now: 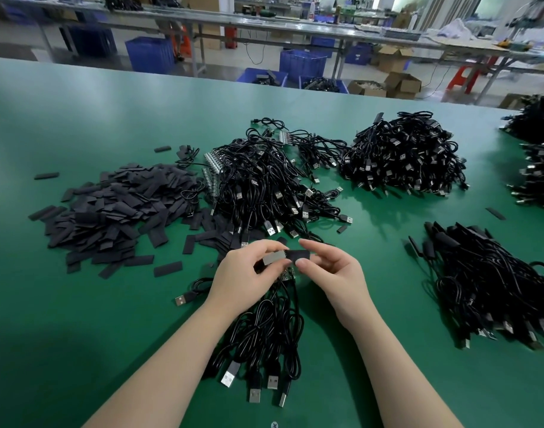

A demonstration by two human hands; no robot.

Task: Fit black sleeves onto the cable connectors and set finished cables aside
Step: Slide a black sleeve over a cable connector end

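Right now, the sleeve pile (110, 208) lies far left, the bare cables (264, 183) beside it. My left hand (242, 279) pinches the grey connector (275, 260); my right hand (329, 270) pinches a black sleeve (298, 254) at its mouth. If I push crooked, the flat sleeve may buckle or snag instead of sliding on. The cords (264, 335) hanging below could tug it off line. Finished cables (496, 282) lie right.
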